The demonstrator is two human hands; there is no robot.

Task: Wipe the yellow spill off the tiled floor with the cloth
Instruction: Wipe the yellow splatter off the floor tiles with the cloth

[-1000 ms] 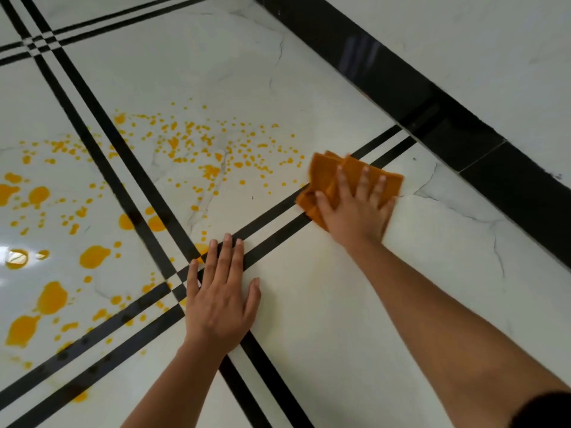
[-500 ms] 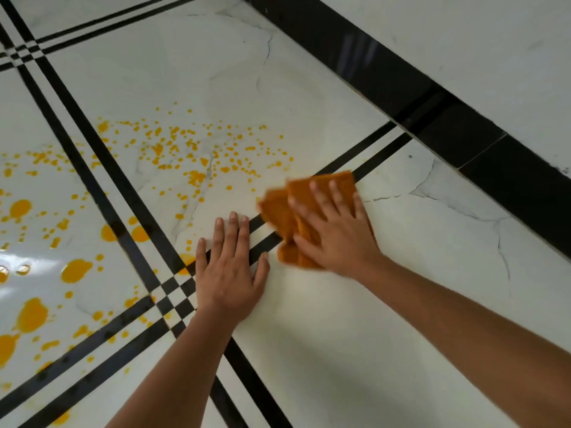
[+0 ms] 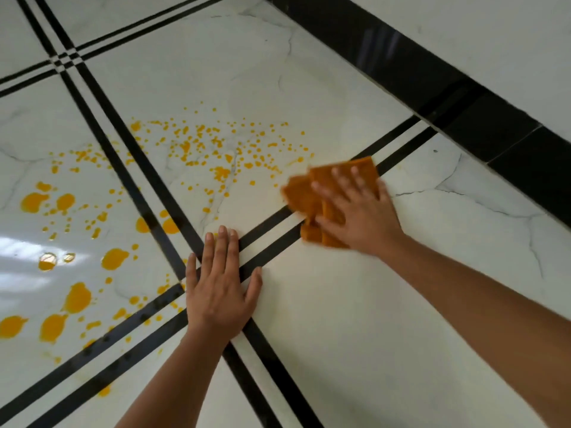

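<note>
my right hand [image 3: 358, 211] lies flat on the orange cloth [image 3: 312, 199], fingers spread and pressing it to the floor [image 3: 355, 319] rather than pinching it. the cloth is bunched in folds and sits across the pair of black lines [image 3: 272, 239] that run between the tiles, just at the right edge of the yellow spill [image 3: 216, 149]. its outline is blurred, so i judge it is in mid-stroke. my left hand [image 3: 221, 291] is open too, palm down and holding nothing, planted where the black lines cross to prop me up.

the step in hand is the wiping itself, and it looks early: the tile under and right of the cloth looks clean, but the fine spatter on the far tile is close beside the cloth's left edge and untouched, and the larger blobs [image 3: 77, 298] lie well off to the left, past the other pair of lines.

next i would need to push the cloth leftward into the fine drops, keeping my palm flat and heavy so it soaks rather than smears. my left fingertips sit near a few drops, so that hand would have to shift before the cloth reaches it.
</note>
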